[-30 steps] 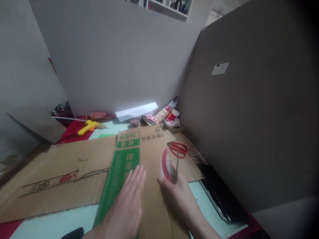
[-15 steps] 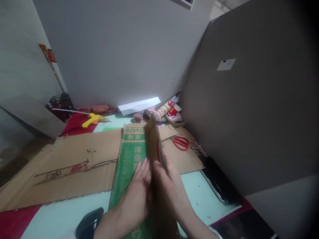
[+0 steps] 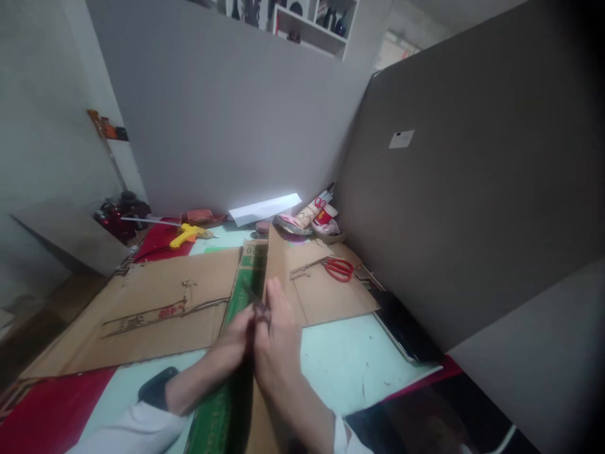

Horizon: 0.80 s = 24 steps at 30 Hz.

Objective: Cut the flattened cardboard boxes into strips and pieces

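- Grip: right hand [image 3: 276, 334] lies flat with its fingers straight and together, pressed on the right face of the raised flap [image 3: 275, 255].
- Left hand [image 3: 236, 343] pushes on the opposite face. Its fingers are blurred, so I can't tell if they're flat or curled.
- Between them the two hands sandwich the flap. Neither hooks an edge, so my read is that palm pressure alone keeps it upright.
- The flap belongs to the green-printed cardboard [image 3: 239, 299], which runs near-to-far down the middle of the counter [image 3: 340, 353]. The green part lies flat and the flap stands up from the crease just right of it.
- Hands sit low on the flap, near the crease, probably because that's where a fold is easiest to control.
- A thin dark thing [image 3: 255, 301] pokes out at the fingertips. Too blurred to identify.
- The green-printed piece lies on a big flat cardboard sheet [image 3: 161, 302], which spreads left and gives it an even base.
- Red scissors [image 3: 339, 268] lie on cardboard right of the flap, apart from both hands.
- Yellow glue gun [image 3: 189, 234] is at far left, well apart.
- A black slab [image 3: 406, 328] lies at the right counter edge against the grey partition [image 3: 472, 208].
- Small clutter [image 3: 316, 217] is pushed into the far corner.
- Left wrist has a black band [image 3: 158, 388] and a white sleeve.
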### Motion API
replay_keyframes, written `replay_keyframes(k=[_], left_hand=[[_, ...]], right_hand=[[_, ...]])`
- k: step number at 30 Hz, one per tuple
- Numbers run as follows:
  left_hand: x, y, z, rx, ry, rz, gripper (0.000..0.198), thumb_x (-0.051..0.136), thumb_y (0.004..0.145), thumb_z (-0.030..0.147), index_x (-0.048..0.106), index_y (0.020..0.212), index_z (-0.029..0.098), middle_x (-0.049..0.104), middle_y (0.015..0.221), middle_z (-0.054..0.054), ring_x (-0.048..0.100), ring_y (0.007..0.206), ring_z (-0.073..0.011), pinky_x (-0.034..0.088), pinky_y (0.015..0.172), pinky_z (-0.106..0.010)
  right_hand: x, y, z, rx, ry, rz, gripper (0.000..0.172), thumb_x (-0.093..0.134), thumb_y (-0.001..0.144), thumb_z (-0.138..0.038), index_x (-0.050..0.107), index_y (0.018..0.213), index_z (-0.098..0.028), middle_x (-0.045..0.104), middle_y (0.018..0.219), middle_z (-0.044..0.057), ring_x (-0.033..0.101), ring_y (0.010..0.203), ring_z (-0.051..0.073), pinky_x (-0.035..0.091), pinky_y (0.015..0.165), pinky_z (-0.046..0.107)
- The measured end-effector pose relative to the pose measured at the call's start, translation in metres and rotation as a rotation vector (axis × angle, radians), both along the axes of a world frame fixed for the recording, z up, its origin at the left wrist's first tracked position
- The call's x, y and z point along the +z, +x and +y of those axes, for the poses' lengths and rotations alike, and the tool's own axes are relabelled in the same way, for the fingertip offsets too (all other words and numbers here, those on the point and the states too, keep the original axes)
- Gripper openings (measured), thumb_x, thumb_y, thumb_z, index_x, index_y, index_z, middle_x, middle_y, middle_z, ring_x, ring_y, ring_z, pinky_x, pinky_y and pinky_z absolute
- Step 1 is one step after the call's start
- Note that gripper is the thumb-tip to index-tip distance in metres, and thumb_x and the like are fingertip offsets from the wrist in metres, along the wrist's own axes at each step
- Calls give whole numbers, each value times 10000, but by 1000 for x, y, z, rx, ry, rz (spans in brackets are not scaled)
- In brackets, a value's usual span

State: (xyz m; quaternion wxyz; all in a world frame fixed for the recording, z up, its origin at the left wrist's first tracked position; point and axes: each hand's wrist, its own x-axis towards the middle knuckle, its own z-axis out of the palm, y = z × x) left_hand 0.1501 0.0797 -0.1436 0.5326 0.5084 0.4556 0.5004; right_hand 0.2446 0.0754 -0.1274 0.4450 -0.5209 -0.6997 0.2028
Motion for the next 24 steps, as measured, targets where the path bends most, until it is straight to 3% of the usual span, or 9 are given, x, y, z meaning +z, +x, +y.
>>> replay_keyframes(k=[3,7,9,13,18,21,24], left_hand=[[1,-11,-5,38,23,49,331,676,771,248,728,1086,160,736,1200,-103,600,1229,-330,423,1103,-436],[-5,-29,-11,216,54,108,339,663,761,281,700,1079,169,579,1437,-119,434,1405,-319,308,1184,-422],[-7,-40,-16,303,30,141,390,668,772,327,664,1123,158,548,1456,-153,416,1418,-330,269,1198,-451],[-7,-51,-26,322,-64,125,566,744,718,393,607,1218,166,710,1211,-159,647,1184,-332,437,1076,-451],[-8,-46,-21,330,-80,56,696,823,621,300,571,1255,162,745,1115,-121,678,1128,-318,528,957,-394],[-3,-47,-18,300,-75,27,606,843,599,249,620,1155,162,759,1088,-105,689,1104,-320,545,937,-389],[15,-53,-23,258,-178,-81,480,830,662,293,643,1078,144,782,952,-110,757,806,-305,613,725,-404]], right_hand=[[-15,-4,-4,3,86,-110,585,420,865,-174,529,1410,8,476,1483,209,448,1394,323,395,1143,504],[-26,-3,-5,-4,126,-194,508,414,926,-194,578,1371,-12,507,1455,223,478,1370,327,448,1102,486],[-28,-2,-4,12,136,-227,512,412,897,-139,586,1361,-10,509,1452,225,487,1362,329,466,1083,486],[-32,-1,-1,73,143,-294,660,487,714,-56,562,1363,37,489,1454,256,490,1352,371,453,1085,534],[-42,1,1,30,199,-157,623,454,738,-59,598,1342,-9,552,1420,222,524,1335,324,463,1089,487],[-33,6,1,-16,177,-15,505,385,871,-128,635,1304,-61,585,1400,200,569,1296,298,492,1047,453],[-3,23,0,65,-53,144,468,373,959,-280,638,1292,-85,667,1289,198,642,1187,319,500,993,471]])
